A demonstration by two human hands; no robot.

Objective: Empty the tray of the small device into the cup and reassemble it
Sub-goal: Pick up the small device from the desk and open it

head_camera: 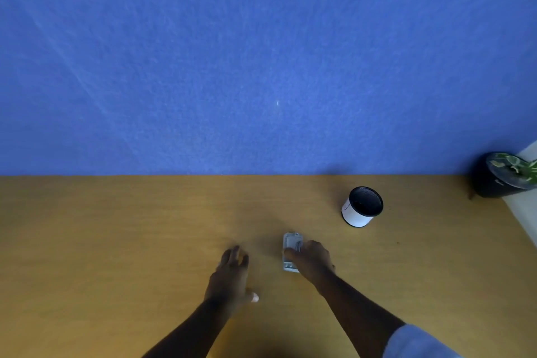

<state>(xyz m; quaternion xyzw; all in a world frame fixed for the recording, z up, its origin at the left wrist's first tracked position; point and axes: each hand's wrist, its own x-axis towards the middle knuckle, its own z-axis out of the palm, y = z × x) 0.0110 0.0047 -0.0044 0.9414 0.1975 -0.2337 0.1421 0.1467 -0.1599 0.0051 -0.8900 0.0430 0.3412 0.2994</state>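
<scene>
The left hand (232, 273) lies low over the wooden surface (116, 241), near the middle of its near edge, with fingers loosely spread and the thumb out to the side; it holds nothing and is set apart from the device. Just to its right sits the small device (292, 251), a pale grey, roughly rectangular piece lying flat with its long side running away from the person. The right hand (312, 260) is laid over the device's right side and middle, fingers draped across it; whether they have closed into a real grip or only rest there cannot be told, so the hand reads as narrow and in contact with the device. Further right and toward the far edge stands the cup (362, 206), upright, white-walled with a dark inside, well apart from the device. A dark potted plant (505, 174) sits at the far right corner. The step in hand looks like taking hold of the device so that the tray can be drawn out. To do it well, the right hand should pinch the body by its long sides and keep it level, while the free left hand comes in to steady the body or pull the tray straight along its track, so nothing spills before it is over the cup's mouth. Where the tray sits cannot be made out here.
</scene>
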